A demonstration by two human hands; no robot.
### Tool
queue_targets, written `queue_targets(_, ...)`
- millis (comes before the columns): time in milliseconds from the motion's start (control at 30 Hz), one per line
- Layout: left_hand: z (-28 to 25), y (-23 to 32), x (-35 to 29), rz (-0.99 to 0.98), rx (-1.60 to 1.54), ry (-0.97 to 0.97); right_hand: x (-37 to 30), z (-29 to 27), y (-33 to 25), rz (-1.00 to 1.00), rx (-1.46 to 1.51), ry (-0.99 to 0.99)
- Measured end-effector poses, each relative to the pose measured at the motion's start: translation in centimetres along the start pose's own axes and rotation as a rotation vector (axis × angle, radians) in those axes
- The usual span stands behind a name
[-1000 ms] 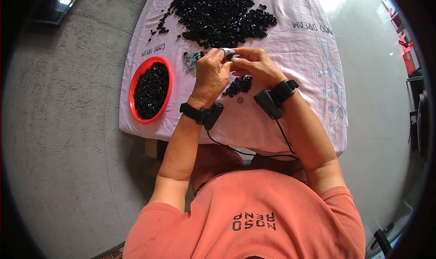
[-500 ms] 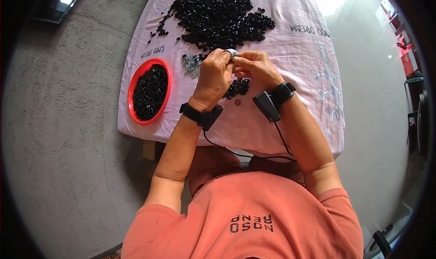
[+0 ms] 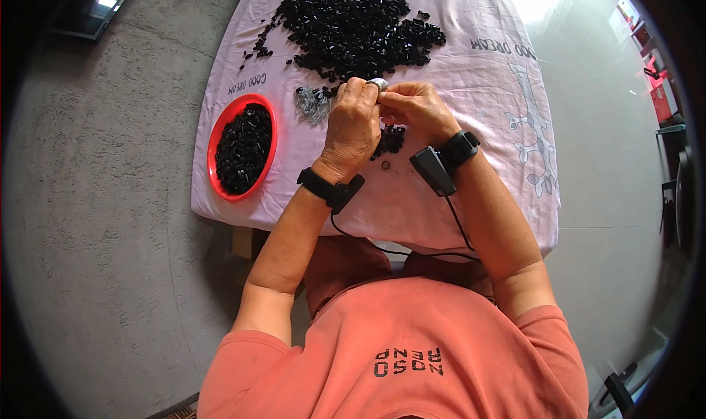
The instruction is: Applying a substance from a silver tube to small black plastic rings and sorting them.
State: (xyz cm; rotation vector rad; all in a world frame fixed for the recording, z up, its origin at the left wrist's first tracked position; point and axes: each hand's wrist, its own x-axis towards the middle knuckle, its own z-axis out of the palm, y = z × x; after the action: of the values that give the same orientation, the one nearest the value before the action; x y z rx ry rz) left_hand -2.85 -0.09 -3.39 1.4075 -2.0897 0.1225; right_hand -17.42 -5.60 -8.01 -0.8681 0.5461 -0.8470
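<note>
Little has shifted since the earlier frames: both hands remain raised together over the middle of the pink printed cloth (image 3: 471, 73), and the whole scene has only slid slightly up the frame.

Left hand (image 3: 353, 125), at centre frame, is curled, its fingertips pinched on a small pale grey piece (image 3: 378, 84) held at the top of the knuckles. Right hand (image 3: 415, 109), just to the right and touching the left at the fingertips, has its fingers bent in toward the same piece; whether it truly grips the piece cannot be told. Each wrist carries a black band with a small black box, and a thin black cable (image 3: 456, 224) trails down from the right one.

Above the hands, at upper centre, lies a large heap of small black plastic parts (image 3: 353, 26). A smaller cluster of black parts (image 3: 390, 140) sits just below the hands, partly hidden. A little tangle of grey metal springs (image 3: 312, 103) lies just left of the left hand. At left of the cloth, a round red plastic bowl (image 3: 219, 129) holds more black parts.
</note>
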Motion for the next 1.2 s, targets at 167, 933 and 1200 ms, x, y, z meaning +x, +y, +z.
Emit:
queue_targets(167, -0.3, 0.4, 0.2, -0.022, 0.02, -0.047, 0.1, -0.1, 0.1, -0.005, 0.011, -0.018)
queue_targets(933, -0.9, -0.9, 0.6, -0.053, -0.048, -0.052, -0.2, 0.6, -0.1, -0.099, -0.014, -0.021)
queue_targets(1200, -1.2, -0.3, 1.2, -0.023, -0.088, -0.016, -0.2, 0.7, -0.2, -0.104, -0.021, 0.002)
